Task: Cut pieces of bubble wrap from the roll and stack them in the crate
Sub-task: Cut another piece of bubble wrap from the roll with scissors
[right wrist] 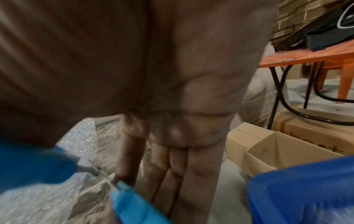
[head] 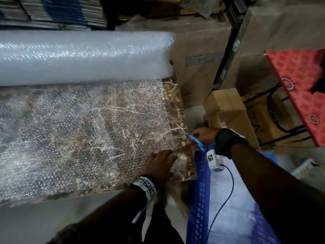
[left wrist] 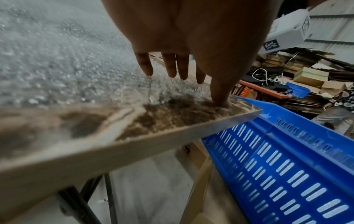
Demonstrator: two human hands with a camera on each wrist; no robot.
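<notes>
Overhead, the bubble wrap roll (head: 84,55) lies across the far side of the marble-patterned counter (head: 177,103), a fat, frosty white cylinder glinting with tiny bubbles. A clear sheet of bubble wrap (head: 84,131) runs from it over the counter toward the person, the brown veined pattern showing through. The left hand (head: 161,164) lies flat on the sheet's near right corner, fingers straight and spread. The right hand (head: 204,134) grips blue-handled scissors (head: 196,140) at the sheet's right edge, fingers curled round the handles. A blue slotted crate (head: 198,199) stands just beside the counter's right end, pale bubble wrap lying inside.

From the left wrist, the fingers (left wrist: 171,65) reach straight down onto the sheet, the thumb tip pressing near the counter's corner; the crate's wall (left wrist: 277,171) sits right below.

From the right wrist, the picture is blurred: blue scissor handles (right wrist: 132,203) cross the palm, metal blades meeting the sheet's edge (right wrist: 80,139).
</notes>
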